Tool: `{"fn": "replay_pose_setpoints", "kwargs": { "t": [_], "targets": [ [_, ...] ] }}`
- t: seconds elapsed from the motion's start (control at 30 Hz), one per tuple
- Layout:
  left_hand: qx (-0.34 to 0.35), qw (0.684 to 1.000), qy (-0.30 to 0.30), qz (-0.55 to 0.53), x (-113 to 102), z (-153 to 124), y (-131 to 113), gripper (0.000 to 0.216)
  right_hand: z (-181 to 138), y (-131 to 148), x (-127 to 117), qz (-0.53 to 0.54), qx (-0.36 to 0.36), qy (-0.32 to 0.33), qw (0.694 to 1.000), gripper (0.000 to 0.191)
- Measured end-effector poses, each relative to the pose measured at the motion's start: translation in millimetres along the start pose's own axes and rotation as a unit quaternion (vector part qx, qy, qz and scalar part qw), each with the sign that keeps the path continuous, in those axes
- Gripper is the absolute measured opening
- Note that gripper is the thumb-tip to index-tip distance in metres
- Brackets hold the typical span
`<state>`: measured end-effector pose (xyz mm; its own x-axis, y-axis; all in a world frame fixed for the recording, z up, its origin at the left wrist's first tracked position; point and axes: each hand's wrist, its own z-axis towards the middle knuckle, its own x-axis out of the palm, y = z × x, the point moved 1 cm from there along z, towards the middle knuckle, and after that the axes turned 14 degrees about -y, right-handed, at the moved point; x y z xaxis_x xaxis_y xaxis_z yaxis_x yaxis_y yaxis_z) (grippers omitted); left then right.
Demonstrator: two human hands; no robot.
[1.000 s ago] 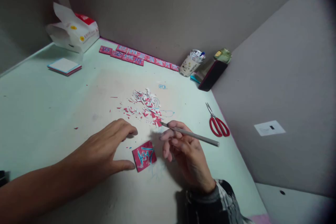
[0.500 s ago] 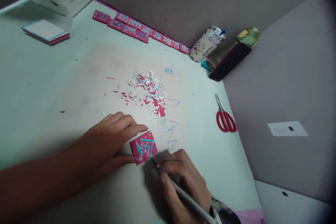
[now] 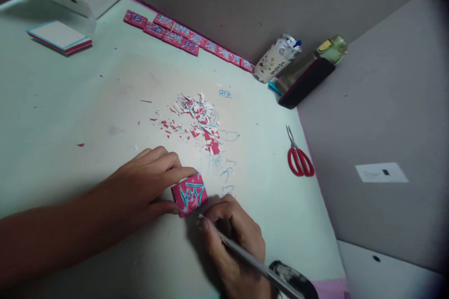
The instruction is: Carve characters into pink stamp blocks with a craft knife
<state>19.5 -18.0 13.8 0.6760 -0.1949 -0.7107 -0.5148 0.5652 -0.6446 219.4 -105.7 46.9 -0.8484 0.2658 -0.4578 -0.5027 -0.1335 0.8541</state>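
Observation:
A small red square block (image 3: pixel 190 195) with a blue character cut into its face lies on the pale green table (image 3: pixel 52 103). My left hand (image 3: pixel 143 188) pinches the block's left side between thumb and index finger. Just below the block, my right hand (image 3: pixel 233 240) is closed around a thin grey carving tool (image 3: pixel 252 264), held like a pen. Its tip rests at the block's lower right edge.
A heap of red and white shavings (image 3: pixel 198 119) lies beyond the block. Red scissors (image 3: pixel 298 156) lie to the right. A row of carved red blocks (image 3: pixel 185 42) lines the back wall, beside a cup (image 3: pixel 275 58), a dark phone (image 3: pixel 305 88) and a stack of blocks (image 3: pixel 59 37).
A second ago my right hand held the tool above the block and the left hand hovered open. The left hand has since gripped the block and the right brought the tip down to its edge.

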Motion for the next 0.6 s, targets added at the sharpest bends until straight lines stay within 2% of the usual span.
{"fn": "replay_pose_setpoints", "kwargs": {
  "t": [0.17,0.6],
  "targets": [
    [0.004,1.000,-0.001,-0.004,0.3,-0.3,0.8,0.037,1.4,-0.8,2.6,-0.007,-0.012,0.000,1.000,0.018],
    [0.017,1.000,-0.011,0.006,1.8,-0.5,1.4,0.036,0.3,-2.2,4.9,-0.017,0.025,0.018,0.999,0.020]
  ]
}}
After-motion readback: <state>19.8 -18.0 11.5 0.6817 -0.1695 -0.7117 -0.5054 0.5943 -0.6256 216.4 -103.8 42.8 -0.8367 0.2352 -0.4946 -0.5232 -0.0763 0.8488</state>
